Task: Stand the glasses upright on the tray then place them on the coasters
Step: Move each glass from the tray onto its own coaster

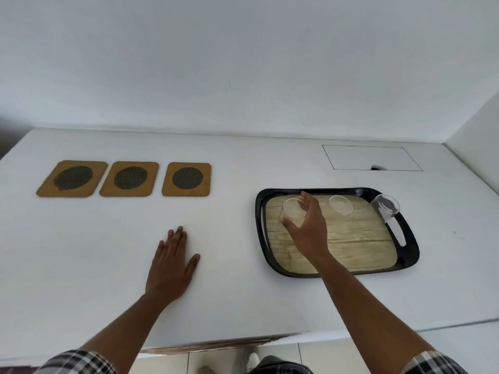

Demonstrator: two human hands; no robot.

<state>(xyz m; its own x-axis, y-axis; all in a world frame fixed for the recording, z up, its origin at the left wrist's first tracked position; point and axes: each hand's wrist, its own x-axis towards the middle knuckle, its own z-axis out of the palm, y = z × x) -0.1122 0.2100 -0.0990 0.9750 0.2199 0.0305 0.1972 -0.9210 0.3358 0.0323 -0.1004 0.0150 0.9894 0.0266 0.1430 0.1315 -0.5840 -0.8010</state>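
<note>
A black tray point(410, 255) with a wood-pattern floor lies at the right of the white table. Three clear glasses are on it. My right hand point(307, 228) grips the left glass point(293, 211), thumb on its near side and fingers over its rim. A second glass point(340, 205) stands at the tray's back middle. The third glass point(386, 207) leans at the tray's back right rim. Three brown coasters with dark mesh circles lie in a row at the left: left coaster point(71, 178), middle coaster point(129, 178), right coaster point(186, 179). My left hand point(171, 265) rests flat on the table.
A wall runs behind the table and another closes in at the right. A thin rectangular outline point(371, 157) with a small dark notch marks the tabletop behind the tray. The table's front edge point(216, 344) is chipped, with tiled floor below.
</note>
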